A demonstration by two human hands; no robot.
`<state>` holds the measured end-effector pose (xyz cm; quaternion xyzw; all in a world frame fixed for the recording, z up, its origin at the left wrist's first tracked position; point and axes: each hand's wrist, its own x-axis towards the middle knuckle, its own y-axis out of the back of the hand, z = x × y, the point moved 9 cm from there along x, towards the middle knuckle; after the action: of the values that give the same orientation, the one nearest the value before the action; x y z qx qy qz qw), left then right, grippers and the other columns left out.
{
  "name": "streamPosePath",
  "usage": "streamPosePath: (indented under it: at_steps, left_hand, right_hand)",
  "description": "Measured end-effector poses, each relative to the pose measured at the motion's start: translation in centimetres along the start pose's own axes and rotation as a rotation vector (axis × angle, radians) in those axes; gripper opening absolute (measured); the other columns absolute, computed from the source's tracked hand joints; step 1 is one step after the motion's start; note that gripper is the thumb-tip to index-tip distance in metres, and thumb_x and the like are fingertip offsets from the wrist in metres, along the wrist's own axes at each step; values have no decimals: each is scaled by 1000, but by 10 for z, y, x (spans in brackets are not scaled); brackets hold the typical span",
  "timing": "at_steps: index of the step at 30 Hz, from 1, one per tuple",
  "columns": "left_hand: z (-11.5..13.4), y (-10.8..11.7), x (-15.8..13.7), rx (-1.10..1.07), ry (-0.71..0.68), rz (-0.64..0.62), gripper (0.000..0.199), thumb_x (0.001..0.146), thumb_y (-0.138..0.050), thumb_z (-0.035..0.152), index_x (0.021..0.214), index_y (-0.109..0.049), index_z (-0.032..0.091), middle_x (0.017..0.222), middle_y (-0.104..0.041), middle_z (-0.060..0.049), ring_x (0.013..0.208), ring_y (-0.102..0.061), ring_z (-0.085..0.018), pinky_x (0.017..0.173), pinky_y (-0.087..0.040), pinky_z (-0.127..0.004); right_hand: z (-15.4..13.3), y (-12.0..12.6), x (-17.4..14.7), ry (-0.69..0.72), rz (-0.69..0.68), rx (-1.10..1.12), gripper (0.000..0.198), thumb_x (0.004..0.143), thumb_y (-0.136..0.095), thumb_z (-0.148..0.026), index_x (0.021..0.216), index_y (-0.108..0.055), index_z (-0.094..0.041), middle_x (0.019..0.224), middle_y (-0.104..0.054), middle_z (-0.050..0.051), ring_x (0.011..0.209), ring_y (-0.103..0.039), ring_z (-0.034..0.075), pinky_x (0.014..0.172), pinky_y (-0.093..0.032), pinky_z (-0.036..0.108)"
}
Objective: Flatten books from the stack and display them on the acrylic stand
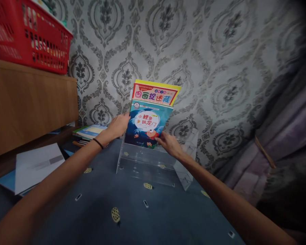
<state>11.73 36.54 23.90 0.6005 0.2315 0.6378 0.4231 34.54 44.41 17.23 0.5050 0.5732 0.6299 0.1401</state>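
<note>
A blue picture book (pixel 148 124) with an orange fish on its cover leans upright in a clear acrylic book stand (pixel 153 172). Behind it, a taller book with a red and yellow top (pixel 156 93) shows above its edge. My left hand (pixel 119 125) is closed at the blue book's left edge, its fingertips partly hidden there. At the lower right corner, my right hand (pixel 169 143) pinches the blue book with the thumb on its cover. Both hands are above the stand's front shelf.
The stand rests on a dark blue patterned cloth (pixel 132 217) against a papered wall. Loose books (pixel 89 132) and a white-covered one (pixel 38 166) lie on the left. A wooden cabinet (pixel 33 105) bears a red basket (pixel 46 41). A curtain (pixel 275 146) hangs at right.
</note>
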Motion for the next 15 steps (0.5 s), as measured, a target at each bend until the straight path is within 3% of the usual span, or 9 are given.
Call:
streamPosePath:
  at_steps: [4,10,15]
  left_hand:
    - [-14,-3,5,-125,-50,-16,32,103,-32,20,109,-62,11,97,-72,-12,88,-69,-21,85,-54,-31]
    - [-34,-17,2,-474,-91,-56,36,99,-33,21,113,-65,12,105,-70,-9,85,-66,-18,66,-55,-25]
    - [-43,-30,-11,-485,-76,14,39,96,-36,16,124,-64,12,113,-66,-11,99,-63,-20,88,-55,-34]
  right_hand:
    - [-1,-2,-1,15,-50,22,19,98,-54,-38,100,-62,-21,83,-76,6,74,-71,22,63,-44,27]
    - [-3,-1,-2,20,-64,28,23,96,-53,-42,99,-64,-22,77,-76,6,71,-71,24,61,-45,29]
    - [-6,0,-2,21,-75,36,27,95,-51,-45,101,-64,-22,79,-78,7,73,-73,26,62,-48,30]
